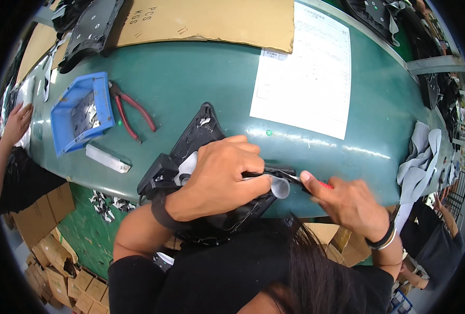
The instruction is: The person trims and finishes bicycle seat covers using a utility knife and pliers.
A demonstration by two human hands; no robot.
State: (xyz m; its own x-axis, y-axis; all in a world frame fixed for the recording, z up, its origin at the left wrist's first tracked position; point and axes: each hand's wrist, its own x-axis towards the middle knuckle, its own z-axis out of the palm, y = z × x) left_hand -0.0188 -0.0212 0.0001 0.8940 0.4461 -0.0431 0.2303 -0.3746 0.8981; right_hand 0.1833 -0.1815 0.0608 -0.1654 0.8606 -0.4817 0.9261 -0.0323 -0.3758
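Observation:
A black moulded part [194, 129] with a tapered end leans at the front edge of the green table, close to my body. My left hand [224, 170] is closed on its edge, with grey fabric [280, 187] curling out beside the fingers. In my right hand [347, 201] is a slim hand tool [306, 185] with black and red on its handle. Its tip points left at the edge gripped by my left hand. Exactly what kind of tool it is stays hidden by my fingers, and the right hand is slightly blurred.
On the left lie a blue bin [107, 104] of small pieces, red-handled pliers [132, 107] and a whitish bar [108, 158]. Cardboard [206, 23] and a printed sheet [305, 78] cover the far side. Grey fabric strips [419, 157] hang at right. Another person's hand [18, 123] is far left.

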